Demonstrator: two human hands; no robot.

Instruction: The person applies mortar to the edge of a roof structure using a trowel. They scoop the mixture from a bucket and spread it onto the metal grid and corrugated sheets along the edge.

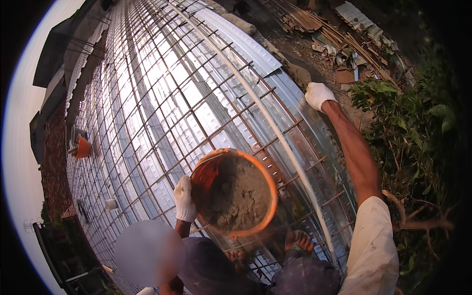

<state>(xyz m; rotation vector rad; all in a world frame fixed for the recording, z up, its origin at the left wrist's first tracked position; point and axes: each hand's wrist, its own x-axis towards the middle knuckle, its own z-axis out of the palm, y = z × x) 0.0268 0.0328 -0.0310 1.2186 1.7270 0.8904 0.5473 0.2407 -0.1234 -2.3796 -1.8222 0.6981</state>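
Bucket [207,177]: right of left hand [184,199], touching
Mortar [238,194]: in bucket
Rebar grid [253,102]: before left hand
Plants [398,118]: right of right hand [320,96]

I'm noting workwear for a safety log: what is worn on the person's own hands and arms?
The left hand and right hand both wear off-white fabric gloves ending at the wrist. The right forearm is bare up to a loose cream sleeve near the elbow. Whether the left arm has a sleeve cannot be made out.
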